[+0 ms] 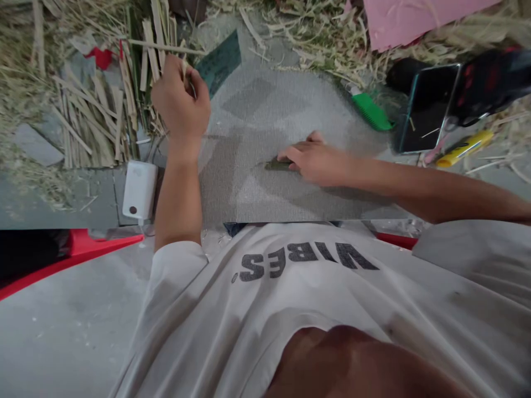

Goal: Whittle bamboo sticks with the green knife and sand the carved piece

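My left hand (181, 99) is raised over the left side of the grey work surface (265, 193), its fingers curled together. A small pale bit shows at its fingertips, too small to name. Just above the hand, a thin straw strip (166, 47) lies crosswise over a bundle of cut straw strips (155, 33). My right hand (315, 160) is low on the surface, slightly blurred, with its fingers closed over a flat olive-green piece (277, 165). Most of that piece is hidden under the fingers. A dark green card (222, 62) is beside my left hand.
A white power bank (140, 189) lies near the front edge, by my left forearm. To the right are a green brush (372, 111), a phone (430, 108) and a yellow cutter (465, 148). Pink sheets (418, 19) and loose straw (307, 38) cover the back.
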A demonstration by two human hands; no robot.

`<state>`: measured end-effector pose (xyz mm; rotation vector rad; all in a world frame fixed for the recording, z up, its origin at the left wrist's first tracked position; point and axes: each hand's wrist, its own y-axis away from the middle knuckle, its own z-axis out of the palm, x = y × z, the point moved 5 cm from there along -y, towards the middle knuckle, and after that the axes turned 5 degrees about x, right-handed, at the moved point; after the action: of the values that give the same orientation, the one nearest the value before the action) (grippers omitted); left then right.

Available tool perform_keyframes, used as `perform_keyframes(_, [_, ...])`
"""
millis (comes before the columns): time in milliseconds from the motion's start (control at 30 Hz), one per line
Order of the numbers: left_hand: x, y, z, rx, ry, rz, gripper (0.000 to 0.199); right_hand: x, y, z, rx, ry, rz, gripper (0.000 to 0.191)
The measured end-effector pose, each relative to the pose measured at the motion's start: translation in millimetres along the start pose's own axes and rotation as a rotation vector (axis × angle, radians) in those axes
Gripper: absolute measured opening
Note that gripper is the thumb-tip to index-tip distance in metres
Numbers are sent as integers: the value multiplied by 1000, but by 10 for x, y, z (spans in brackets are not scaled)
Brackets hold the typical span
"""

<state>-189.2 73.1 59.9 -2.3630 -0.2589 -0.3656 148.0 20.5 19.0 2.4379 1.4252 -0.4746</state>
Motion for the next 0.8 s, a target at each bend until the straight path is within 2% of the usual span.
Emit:
perform_keyframes(100, [52, 10, -10, 12, 8, -14, 67, 43, 53, 85, 97, 91, -53, 48])
perform_keyframes(233, [12, 11, 1, 21, 6, -33, 65, 107, 5, 82, 85, 194, -122, 51])
perform_keyframes(333, [-72, 15, 4, 40, 15, -38, 62, 113, -1, 82, 81, 156, -121, 45])
perform_keyframes(500, [-94, 16, -7, -40, 66, -3, 45, 239, -57, 107, 110, 26, -85, 40])
perform_keyframes(633, [-49, -20, 28, -117, -52, -112, 60, 629, -394, -6, 176, 31, -77, 39])
perform_keyframes(733, [-22, -43, 67, -129, -85, -143, 67, 1056, -786, -230, 187, 113, 65, 30])
perform_keyframes(800, [-37, -51, 81, -116, -67, -148, 70, 1255, -1009, -439, 225, 140, 142, 25])
